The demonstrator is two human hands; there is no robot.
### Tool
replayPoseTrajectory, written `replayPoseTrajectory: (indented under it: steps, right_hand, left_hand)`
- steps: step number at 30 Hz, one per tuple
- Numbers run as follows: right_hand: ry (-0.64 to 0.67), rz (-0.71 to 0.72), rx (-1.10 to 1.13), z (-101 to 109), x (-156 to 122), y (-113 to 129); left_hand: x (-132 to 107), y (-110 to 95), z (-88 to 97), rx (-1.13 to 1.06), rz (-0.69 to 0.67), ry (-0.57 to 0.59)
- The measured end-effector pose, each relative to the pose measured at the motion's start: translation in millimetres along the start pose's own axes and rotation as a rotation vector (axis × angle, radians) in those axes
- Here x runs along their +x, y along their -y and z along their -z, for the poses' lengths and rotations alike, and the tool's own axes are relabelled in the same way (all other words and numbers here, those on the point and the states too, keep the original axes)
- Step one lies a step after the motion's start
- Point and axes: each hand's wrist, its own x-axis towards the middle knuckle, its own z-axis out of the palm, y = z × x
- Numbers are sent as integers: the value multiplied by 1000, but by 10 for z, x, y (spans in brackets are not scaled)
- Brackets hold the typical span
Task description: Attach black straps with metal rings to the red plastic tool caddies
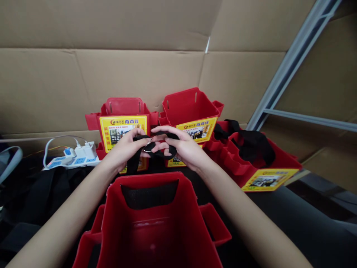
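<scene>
At the centre of the frame, a black strap (134, 160) is held between both hands, above the far rim of the red bin (152, 223) in the lower centre. The left grip (128, 144) is closed narrowly about the strap, with a metal ring (147, 146) pinched near its fingertips; by the right grip (184, 146) the strap is held in a bunched loop, fingers curled. Whether the strap is already passed through the ring cannot be told, as the crossing is partly covered by fingers.

The strap could easily be twisted or fed the wrong way, since it is folded on itself within a small space. The ring could be lost from the fingertips if the pinch is eased, its metal being thin and probably slick. Should the strap be pulled sharply, the red bin might be tugged or tipped, if the two are joined; no join is clearly shown.

Behind the hands, the labelled bin (124, 107) left of centre could be knocked by the knuckles, so closely is it placed. At the left of the frame, the power strip (80, 162) and its plugs could be caught by a swinging strap end.
</scene>
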Motion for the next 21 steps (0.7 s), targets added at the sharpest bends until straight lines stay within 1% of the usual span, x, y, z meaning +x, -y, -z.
replayPoseTrajectory:
  steps: [4, 6, 9, 13, 16, 21]
  right_hand:
    - [6, -3, 24, 10, 20, -8]
    - [3, -8, 12, 5, 26, -23]
    - [-28, 3, -48, -17, 27, -55]
    - [-2, 56, -158, -48, 30, -80]
    - [-30, 85, -203, -64, 30, -70]
    - [-83, 43, -231, -87, 1, -52]
  left_hand:
    - [20, 36, -13, -38, -52, -68]
    - [29, 50, -23, -72, -61, -79]
    - [32, 55, -41, -99, -34, -78]
    - [22, 43, -55, -91, 33, -84]
    - [17, 39, -62, -78, 45, -91]
    - [10, 51, -74, -46, 32, -70]
